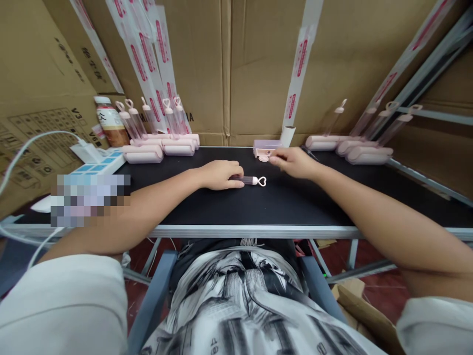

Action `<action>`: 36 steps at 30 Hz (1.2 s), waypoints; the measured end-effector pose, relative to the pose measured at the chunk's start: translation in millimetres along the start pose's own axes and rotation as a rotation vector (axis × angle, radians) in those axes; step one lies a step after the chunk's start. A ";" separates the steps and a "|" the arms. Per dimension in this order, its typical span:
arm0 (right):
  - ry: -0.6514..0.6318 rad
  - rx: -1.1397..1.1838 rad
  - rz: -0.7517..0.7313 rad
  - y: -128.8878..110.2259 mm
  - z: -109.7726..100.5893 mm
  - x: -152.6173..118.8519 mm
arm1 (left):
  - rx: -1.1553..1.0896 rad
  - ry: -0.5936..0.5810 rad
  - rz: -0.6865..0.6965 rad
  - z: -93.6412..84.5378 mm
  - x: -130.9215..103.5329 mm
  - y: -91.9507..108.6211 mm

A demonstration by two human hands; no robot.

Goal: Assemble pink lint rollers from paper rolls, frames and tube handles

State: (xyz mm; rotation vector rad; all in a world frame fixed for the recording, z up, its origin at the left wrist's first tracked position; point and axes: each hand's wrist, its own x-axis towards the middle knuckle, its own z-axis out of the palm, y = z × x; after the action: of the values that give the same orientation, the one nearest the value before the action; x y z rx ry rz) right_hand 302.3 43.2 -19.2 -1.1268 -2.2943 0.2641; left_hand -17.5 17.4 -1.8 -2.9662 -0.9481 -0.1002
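Note:
My left hand [220, 174] rests low over the black table, its fingers closed around a clear tube [248, 180]. The tube lies on its side, and its pale pink cap with a heart-shaped loop [261, 181] points to the right. Farther back, my right hand [293, 162] has its fingers drawn together beside a small pink plastic part [263, 154] with a rounded tab. Whether the fingertips grip this part or only touch it is hard to see. Just behind the part sits a translucent lilac box [266, 144].
Pink roller-shaped pieces with upright clear tubes stand back left [144, 154] and back right [369, 154]. A white paper roll [287, 135] is behind my right hand. At left are a drink bottle [110, 121] and a power strip [98, 165] with cables. Cardboard [258, 74] walls the back.

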 end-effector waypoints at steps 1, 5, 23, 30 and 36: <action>0.124 -0.060 0.038 10.8 -5.3 1.6 | -0.008 0.005 -0.005 0.1 -0.6 -2.3; 0.301 -0.199 0.244 46.5 -21.7 9.7 | -0.008 0.030 -0.011 1.3 -1.3 -9.4; 0.463 -0.383 0.548 77.9 -54.5 37.3 | -0.089 0.067 -0.014 2.4 -0.8 -9.0; 0.446 0.553 0.292 -0.7 -48.9 35.0 | -0.246 0.511 -0.129 10.2 3.4 -13.7; -0.153 0.986 0.170 -72.6 18.5 20.7 | -0.165 0.683 0.035 8.3 1.0 -9.9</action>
State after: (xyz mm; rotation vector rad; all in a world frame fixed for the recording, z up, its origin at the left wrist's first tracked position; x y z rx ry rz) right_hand 233.5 15.1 3.4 -0.7608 -1.7637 1.3940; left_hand -22.0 26.4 -10.0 -2.7288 -0.8052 -1.1449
